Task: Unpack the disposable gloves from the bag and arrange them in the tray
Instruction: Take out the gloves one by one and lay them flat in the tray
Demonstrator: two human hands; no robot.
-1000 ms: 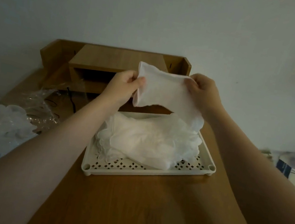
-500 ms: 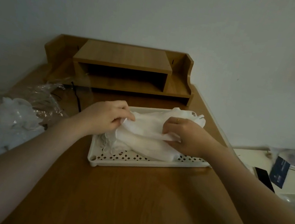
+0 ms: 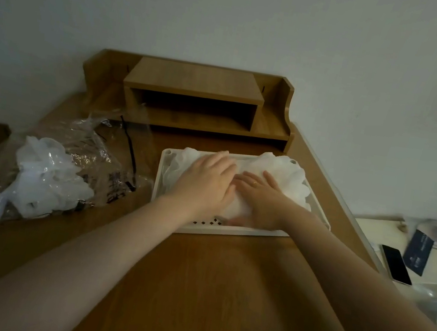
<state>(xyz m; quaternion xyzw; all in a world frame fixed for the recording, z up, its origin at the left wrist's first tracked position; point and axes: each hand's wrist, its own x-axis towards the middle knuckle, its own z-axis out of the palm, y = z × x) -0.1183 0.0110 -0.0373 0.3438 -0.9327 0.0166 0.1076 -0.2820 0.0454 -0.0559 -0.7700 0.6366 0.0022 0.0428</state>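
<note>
- Worktop [image 3: 207,293]: brown wood, bare in the lower centre of the frame.
- Tray [image 3: 229,229]: white, perforated, frame centre.
- Left hand [image 3: 205,183] and right hand [image 3: 263,199]: side by side, fingers flat, each grip open, pressing the stacked gloves [image 3: 282,173] down into the tray.
- Bag [image 3: 74,158]: clear plastic, centre left, with more loose gloves [image 3: 41,179] inside.
- Shelf unit [image 3: 191,97]: upper centre, against the wall.
- Risk: the springy stack may puff up once released; fingers overhanging the far right rim could slide off.
</note>
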